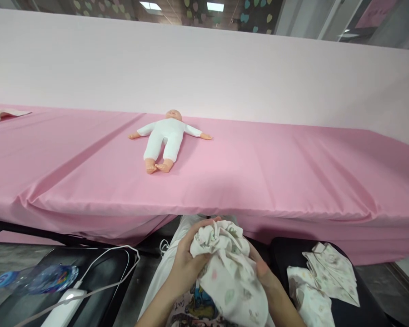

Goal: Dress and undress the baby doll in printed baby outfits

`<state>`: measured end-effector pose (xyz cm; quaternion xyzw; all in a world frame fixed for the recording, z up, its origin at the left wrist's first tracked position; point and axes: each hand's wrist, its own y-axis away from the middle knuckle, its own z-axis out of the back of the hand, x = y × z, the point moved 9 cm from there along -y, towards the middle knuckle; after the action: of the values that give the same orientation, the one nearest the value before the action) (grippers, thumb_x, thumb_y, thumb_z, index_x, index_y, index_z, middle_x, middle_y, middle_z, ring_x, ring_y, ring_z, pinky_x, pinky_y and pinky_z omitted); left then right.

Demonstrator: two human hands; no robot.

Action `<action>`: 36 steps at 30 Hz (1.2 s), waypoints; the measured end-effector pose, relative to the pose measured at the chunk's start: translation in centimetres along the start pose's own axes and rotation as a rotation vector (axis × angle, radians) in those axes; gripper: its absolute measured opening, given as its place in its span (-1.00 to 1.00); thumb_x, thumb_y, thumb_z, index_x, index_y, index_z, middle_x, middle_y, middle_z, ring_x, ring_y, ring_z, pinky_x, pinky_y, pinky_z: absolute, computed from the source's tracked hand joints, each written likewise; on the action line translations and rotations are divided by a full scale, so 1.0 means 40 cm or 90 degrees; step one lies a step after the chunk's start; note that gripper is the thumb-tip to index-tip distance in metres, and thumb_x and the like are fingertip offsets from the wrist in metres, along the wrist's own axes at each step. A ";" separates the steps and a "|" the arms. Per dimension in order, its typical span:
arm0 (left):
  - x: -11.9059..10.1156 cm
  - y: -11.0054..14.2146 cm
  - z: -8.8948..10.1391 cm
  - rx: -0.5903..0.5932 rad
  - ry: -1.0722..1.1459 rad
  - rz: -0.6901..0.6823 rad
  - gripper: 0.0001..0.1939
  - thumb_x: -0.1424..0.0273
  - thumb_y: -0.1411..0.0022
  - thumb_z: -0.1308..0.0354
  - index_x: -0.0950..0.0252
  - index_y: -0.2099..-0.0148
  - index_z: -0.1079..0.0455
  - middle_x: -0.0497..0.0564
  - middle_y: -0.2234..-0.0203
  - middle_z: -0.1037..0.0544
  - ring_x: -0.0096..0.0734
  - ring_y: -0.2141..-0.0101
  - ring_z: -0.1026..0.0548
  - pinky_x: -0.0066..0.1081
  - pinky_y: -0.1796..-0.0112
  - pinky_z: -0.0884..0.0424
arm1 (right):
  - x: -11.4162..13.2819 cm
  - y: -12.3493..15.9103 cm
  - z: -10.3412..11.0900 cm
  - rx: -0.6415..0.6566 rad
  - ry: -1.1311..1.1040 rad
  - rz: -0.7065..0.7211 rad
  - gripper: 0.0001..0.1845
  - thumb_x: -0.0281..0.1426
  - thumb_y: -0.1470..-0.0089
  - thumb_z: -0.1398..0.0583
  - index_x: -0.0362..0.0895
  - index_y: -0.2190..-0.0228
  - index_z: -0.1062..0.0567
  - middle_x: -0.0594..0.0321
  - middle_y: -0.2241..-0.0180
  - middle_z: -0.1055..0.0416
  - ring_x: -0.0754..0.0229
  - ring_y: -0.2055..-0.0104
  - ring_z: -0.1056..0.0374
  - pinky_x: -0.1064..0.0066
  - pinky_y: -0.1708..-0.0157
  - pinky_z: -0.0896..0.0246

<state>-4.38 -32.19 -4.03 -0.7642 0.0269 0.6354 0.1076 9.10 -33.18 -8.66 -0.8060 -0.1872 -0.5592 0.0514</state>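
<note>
Bunched between my two hands, above my lap, is a white baby garment or cloth with small green and pink prints; its exact kind cannot be made out. My left hand grips its left side, thumb over the fabric. On the right side my right hand holds it too, the fingers partly hidden behind the folds. A baby doll with a white cloth body lies on its back on the pink-covered table, arms spread, feet toward me, apart from both hands.
Similar printed cloths lie on a black chair at my right. On the black seat at my left are a plastic bottle, a white power strip and its cable. A light cloth rests at the table's far left.
</note>
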 end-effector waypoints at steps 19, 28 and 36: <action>0.576 -0.065 0.102 -0.215 0.121 0.291 -0.41 0.38 0.24 -0.35 0.37 0.06 -0.40 0.11 0.21 -0.56 -0.20 0.21 -0.50 -0.34 0.15 -0.37 | -0.385 -0.155 0.160 -0.182 -0.152 -0.197 -0.41 -0.27 0.48 -0.41 -0.18 0.28 -0.50 0.22 0.50 -0.49 -0.05 0.33 -0.46 0.17 0.26 -0.33; 0.589 -0.064 0.097 -0.196 0.191 0.318 -0.33 0.40 0.23 -0.39 0.36 -0.01 -0.36 0.12 0.18 -0.56 -0.24 0.24 -0.53 -0.38 0.20 -0.40 | -0.393 -0.169 0.162 -0.161 -0.168 -0.192 -0.41 -0.30 0.47 -0.43 -0.20 0.27 -0.50 0.16 0.43 -0.53 -0.08 0.26 -0.47 0.15 0.21 -0.34; 0.609 -0.070 0.105 -0.177 0.198 0.323 -0.27 0.39 0.24 -0.42 0.34 -0.06 -0.35 0.14 0.13 -0.55 -0.20 0.20 -0.53 -0.36 0.16 -0.41 | -0.402 -0.175 0.162 -0.157 -0.217 -0.186 -0.42 -0.38 0.47 -0.43 -0.23 0.26 -0.50 0.16 0.44 -0.54 -0.05 0.29 -0.48 0.18 0.19 -0.33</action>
<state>-3.29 -26.28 -28.15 -0.8285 0.1457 0.5149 -0.1651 7.40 -28.75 -26.75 -0.8532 -0.2380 -0.4354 -0.1608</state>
